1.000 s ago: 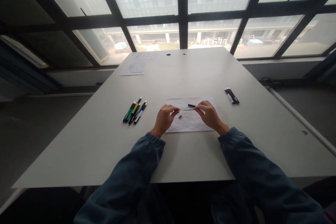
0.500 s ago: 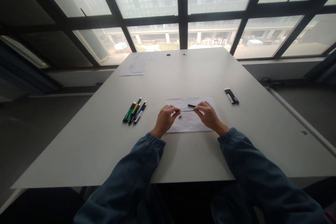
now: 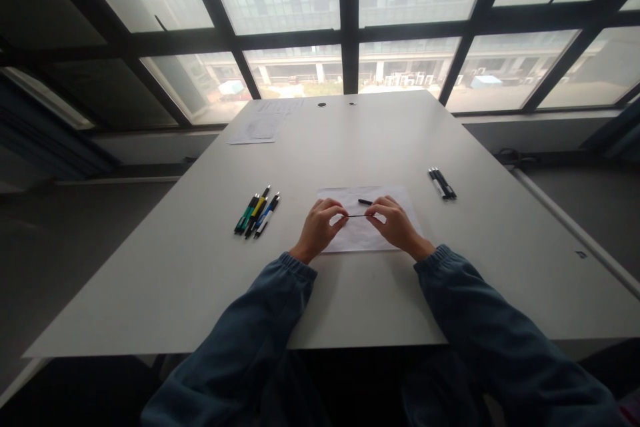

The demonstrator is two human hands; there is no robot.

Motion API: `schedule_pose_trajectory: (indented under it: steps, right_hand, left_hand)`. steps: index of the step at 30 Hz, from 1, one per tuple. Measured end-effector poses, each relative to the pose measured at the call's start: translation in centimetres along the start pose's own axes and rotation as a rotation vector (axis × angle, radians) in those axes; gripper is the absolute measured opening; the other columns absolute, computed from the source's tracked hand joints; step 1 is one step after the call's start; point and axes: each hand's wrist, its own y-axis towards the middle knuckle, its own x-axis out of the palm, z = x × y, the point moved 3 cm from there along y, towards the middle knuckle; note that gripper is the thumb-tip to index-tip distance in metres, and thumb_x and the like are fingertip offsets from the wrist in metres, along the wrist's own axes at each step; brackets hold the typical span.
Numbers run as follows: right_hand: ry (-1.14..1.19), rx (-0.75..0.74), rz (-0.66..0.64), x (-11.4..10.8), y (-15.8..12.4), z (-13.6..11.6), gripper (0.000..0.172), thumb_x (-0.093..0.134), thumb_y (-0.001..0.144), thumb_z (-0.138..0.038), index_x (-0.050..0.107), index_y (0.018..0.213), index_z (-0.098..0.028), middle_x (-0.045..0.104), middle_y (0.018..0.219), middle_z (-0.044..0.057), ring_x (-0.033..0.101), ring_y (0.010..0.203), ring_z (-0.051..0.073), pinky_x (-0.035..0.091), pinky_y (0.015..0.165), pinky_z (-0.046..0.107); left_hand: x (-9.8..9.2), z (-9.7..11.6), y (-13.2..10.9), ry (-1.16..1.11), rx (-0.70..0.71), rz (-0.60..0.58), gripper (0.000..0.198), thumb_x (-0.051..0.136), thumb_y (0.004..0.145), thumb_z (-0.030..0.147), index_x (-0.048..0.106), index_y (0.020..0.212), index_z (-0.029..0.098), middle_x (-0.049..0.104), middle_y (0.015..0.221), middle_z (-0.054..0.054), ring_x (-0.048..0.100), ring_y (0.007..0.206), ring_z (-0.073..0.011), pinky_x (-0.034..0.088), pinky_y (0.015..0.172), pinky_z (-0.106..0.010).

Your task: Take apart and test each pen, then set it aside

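A thin dark pen refill (image 3: 357, 215) stretches level between my hands, just over a white sheet of paper (image 3: 367, 239). My left hand (image 3: 317, 227) pinches its left end between thumb and fingers. At the other end, the thumb and fingers of my right hand (image 3: 395, 225) are closed on it. A black pen barrel (image 3: 365, 201) lies on the sheet behind the refill, its right part hidden by my right hand.
Several pens (image 3: 257, 215) with green, yellow, blue and white barrels lie left of the paper on the white table (image 3: 365, 147). Black and white pens (image 3: 442, 184) lie to the right. Printed sheets (image 3: 253, 131) rest at the far left, near the windows.
My hands have come slightly closer together and a little nearer to me, both still on the refill. The small dark piece on the paper is now hidden by my left hand.
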Motion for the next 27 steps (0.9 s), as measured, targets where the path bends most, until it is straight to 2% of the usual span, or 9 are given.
schedule_pose_trajectory:
  steps: [8,10,13,16,20,27]
  right_hand:
    - [0.02,-0.011,-0.013,0.2,0.0,-0.5,0.012,0.06,0.091,-0.021,0.072,0.087,-0.022,0.066,0.087,0.006,0.057,0.09,0.022,0.048,0.083,0.036]
    - [0.026,-0.001,-0.008,0.2,0.0,-0.4,0.012,0.06,0.091,-0.021,0.072,0.086,-0.022,0.066,0.087,0.006,0.058,0.09,0.022,0.048,0.083,0.036]
    - [0.027,0.026,0.021,0.1,0.0,0.0,0.012,0.06,0.09,-0.02,0.071,0.086,-0.022,0.066,0.086,0.005,0.058,0.09,0.022,0.047,0.084,0.036]
    - [0.006,0.064,0.075,-0.2,0.0,0.6,0.013,0.06,0.09,-0.019,0.071,0.084,-0.022,0.066,0.086,0.006,0.058,0.089,0.022,0.047,0.086,0.037]
    - [-0.024,0.117,0.119,-0.3,0.0,1.5,0.012,0.06,0.088,-0.018,0.071,0.083,-0.021,0.066,0.085,0.006,0.058,0.087,0.023,0.047,0.084,0.038]
    - [-0.039,0.12,0.093,0.0,0.0,1.8,0.011,0.061,0.088,-0.017,0.07,0.083,-0.021,0.066,0.086,0.006,0.059,0.089,0.023,0.046,0.086,0.037]
  left_hand:
    - [0.2,0.3,-0.1,-0.009,0.02,-0.022,0.008,0.065,0.087,0.024,0.07,0.093,0.022,0.067,0.1,-0.005,0.059,0.099,-0.0208,0.048,0.091,-0.038]
    - [0.1,0.3,0.0,-0.008,0.018,-0.016,0.017,0.068,0.085,0.027,0.069,0.102,0.023,0.067,0.103,-0.005,0.059,0.101,-0.0218,0.048,0.092,-0.038]
    - [-0.3,-0.4,0.0,-0.011,-0.066,0.061,0.033,0.067,0.087,0.034,0.062,0.117,0.023,0.067,0.103,-0.005,0.059,0.095,-0.0211,0.048,0.088,-0.037]
    - [-0.4,-1.7,-0.1,0.014,-0.195,0.136,0.024,0.061,0.09,0.034,0.063,0.108,0.019,0.067,0.092,-0.004,0.06,0.081,-0.0184,0.048,0.081,-0.034]
    - [0.6,-2.8,-0.4,0.04,-0.207,0.007,0.018,0.069,0.083,0.036,0.069,0.09,0.019,0.067,0.086,-0.004,0.06,0.079,-0.0185,0.048,0.08,-0.034]
    - [2.2,-2.8,-0.8,-0.018,-0.214,-0.149,0.01,0.072,0.079,0.027,0.074,0.087,0.021,0.066,0.084,-0.003,0.061,0.076,-0.0172,0.048,0.074,-0.03]
